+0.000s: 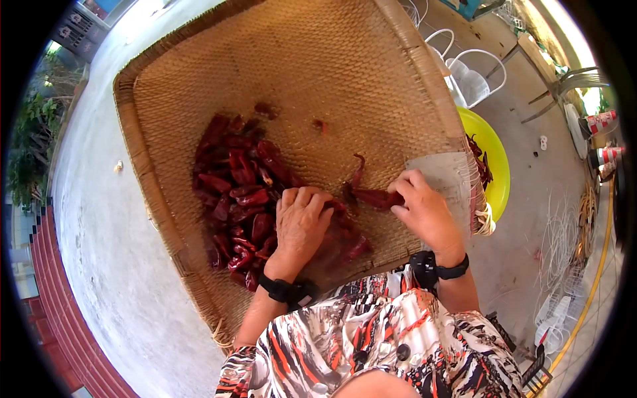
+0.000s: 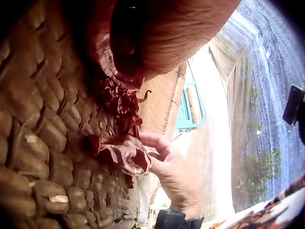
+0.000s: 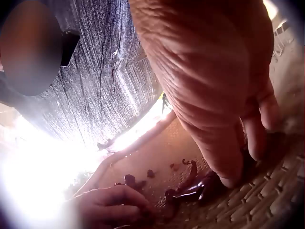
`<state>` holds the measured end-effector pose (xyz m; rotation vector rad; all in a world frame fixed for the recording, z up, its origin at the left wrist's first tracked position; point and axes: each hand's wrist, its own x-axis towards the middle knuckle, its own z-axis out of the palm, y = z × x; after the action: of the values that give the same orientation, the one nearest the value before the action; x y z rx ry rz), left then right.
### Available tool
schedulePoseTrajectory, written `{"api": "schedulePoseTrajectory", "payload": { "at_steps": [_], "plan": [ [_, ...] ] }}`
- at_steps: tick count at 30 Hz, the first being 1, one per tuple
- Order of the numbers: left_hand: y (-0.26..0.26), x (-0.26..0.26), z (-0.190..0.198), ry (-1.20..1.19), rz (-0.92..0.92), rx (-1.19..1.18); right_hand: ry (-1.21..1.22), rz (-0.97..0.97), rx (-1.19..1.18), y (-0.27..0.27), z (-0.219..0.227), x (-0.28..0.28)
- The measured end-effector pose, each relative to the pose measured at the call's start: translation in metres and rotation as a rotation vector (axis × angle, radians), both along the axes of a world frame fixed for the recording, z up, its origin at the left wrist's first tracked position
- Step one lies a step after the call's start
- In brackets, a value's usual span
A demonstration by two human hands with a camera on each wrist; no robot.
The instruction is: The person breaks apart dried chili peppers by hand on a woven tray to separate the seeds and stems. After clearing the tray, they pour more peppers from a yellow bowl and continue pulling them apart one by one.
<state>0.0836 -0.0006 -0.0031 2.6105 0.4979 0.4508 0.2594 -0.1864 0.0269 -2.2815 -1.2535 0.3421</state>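
Observation:
Dark red dried chili peppers [image 1: 242, 192] lie heaped on the left side of a large woven basket tray [image 1: 318, 60]. My left hand [image 1: 302, 222] rests palm down on the right edge of the heap, its fingers loosely bent over the peppers. In the left wrist view a pepper [image 2: 102, 43] shows close beside that hand. To the right, my right hand [image 1: 424, 205] pinches one dried chili pepper [image 1: 377, 198] between thumb and fingers, just over the weave. Another thin, curved pepper [image 1: 358, 169] touches it from behind. The right wrist view shows the thumb and fingers pointing down at the pepper.
A few pepper pieces [image 1: 320, 125] are scattered farther back on the weave. Beyond the right rim stands a yellow-green basin [image 1: 499, 169] with more peppers in it. White buckets [image 1: 472, 86] are behind that, and loose wire [image 1: 561, 242] lies on the concrete floor.

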Motion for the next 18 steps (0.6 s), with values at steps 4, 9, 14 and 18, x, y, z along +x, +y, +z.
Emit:
{"api": "schedulePoseTrajectory", "payload": {
  "at_steps": [4, 9, 14, 18],
  "plan": [
    [0.0, -0.002, 0.0, -0.006, -0.007, -0.022, 0.148, -0.031, -0.072, -0.004, 0.011, 0.001],
    [-0.003, -0.002, -0.003, -0.005, -0.027, 0.009, 0.152, -0.216, 0.057, -0.012, 0.037, 0.009],
    [-0.002, -0.004, 0.003, 0.0, -0.041, -0.057, -0.213, -0.639, 0.23, -0.036, 0.035, 0.055],
    [0.002, -0.007, -0.003, -0.116, -0.04, -0.136, -0.207, -0.761, 0.296, -0.034, 0.042, 0.053]
  ]
}}
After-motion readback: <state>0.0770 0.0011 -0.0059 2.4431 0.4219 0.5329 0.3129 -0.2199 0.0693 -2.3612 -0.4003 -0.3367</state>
